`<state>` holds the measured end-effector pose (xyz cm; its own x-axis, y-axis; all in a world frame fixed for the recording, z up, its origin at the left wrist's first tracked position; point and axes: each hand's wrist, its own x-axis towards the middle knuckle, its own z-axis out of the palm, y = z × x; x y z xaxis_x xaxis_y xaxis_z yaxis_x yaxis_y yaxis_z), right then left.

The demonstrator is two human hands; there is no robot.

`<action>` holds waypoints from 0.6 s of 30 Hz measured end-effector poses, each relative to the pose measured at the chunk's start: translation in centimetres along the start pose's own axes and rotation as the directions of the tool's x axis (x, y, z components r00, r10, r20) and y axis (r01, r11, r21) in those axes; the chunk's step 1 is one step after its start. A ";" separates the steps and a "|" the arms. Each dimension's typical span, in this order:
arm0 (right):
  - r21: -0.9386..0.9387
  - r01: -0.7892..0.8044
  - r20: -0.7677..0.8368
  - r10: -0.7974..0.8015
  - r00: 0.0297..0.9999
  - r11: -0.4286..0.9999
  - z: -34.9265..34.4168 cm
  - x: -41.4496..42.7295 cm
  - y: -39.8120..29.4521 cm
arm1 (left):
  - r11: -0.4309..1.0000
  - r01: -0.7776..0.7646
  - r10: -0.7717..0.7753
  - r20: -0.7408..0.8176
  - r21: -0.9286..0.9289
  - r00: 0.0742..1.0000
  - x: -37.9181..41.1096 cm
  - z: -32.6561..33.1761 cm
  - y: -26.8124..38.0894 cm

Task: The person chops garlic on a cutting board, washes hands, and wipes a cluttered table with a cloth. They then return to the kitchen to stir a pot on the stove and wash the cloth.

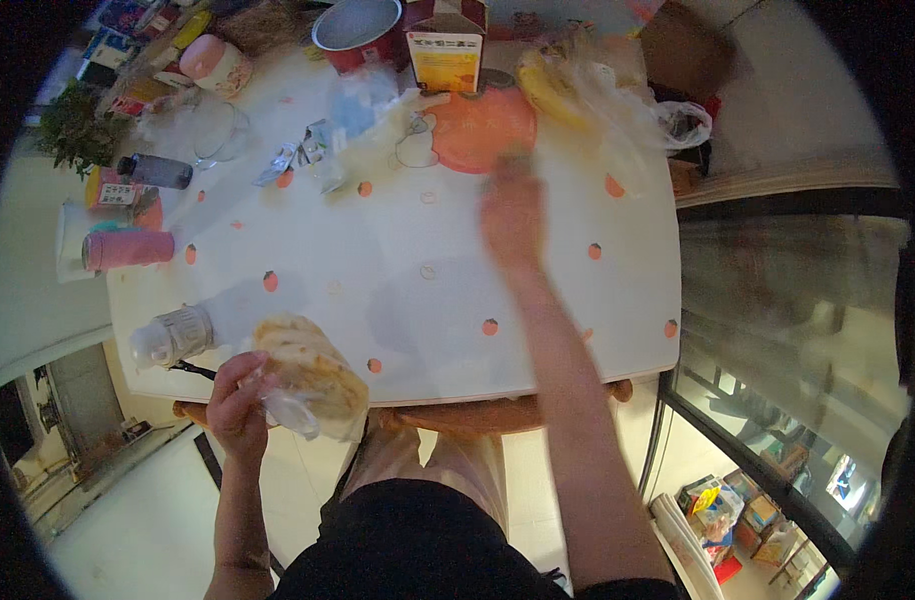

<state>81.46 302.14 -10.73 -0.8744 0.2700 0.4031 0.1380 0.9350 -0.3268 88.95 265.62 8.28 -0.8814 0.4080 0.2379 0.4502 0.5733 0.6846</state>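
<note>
My left hand (238, 401) grips a clear plastic bag of flatbread-like food (311, 367) at the table's near edge. Close by on the left lies a white, capped bottle (174, 336). My right hand (511, 217) reaches out over the middle of the patterned tablecloth (427, 225) and is blurred; whether it holds anything is unclear. Just beyond that hand is a large orange persimmon print (484, 131) on the cloth. Bananas (551, 94) in a clear plastic bag (622, 112) lie at the back right.
A carton (446, 60) and a red pot (358, 34) stand at the back. Blister packs (296, 157), a glass cup (221, 131), a dark bottle (156, 172) and a pink tumbler (129, 249) occupy the left side. A wooden chair (469, 417) is against the near edge.
</note>
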 end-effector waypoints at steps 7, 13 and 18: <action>-0.412 -0.370 0.161 0.467 0.870 0.832 -12.4 -9.5 15.2 | 0.997 -0.044 0.044 0.013 -0.057 0.999 0.0 0.5 -0.5; -0.472 -0.267 0.260 0.423 0.868 0.840 -13.2 -16.8 6.5 | 0.998 -0.003 0.003 0.013 -0.070 1.000 -0.6 -0.3 -1.6; 0.100 -0.050 0.408 0.005 0.913 0.994 -6.0 -16.1 -8.8 | 0.999 -0.016 0.015 -0.006 -0.042 1.000 -0.4 -0.5 -2.2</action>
<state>97.10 290.95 -9.15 -0.9874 0.1576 0.0176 0.1347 0.8925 -0.4305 88.26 263.89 7.02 -0.8753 0.4123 0.2527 0.4574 0.5364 0.7093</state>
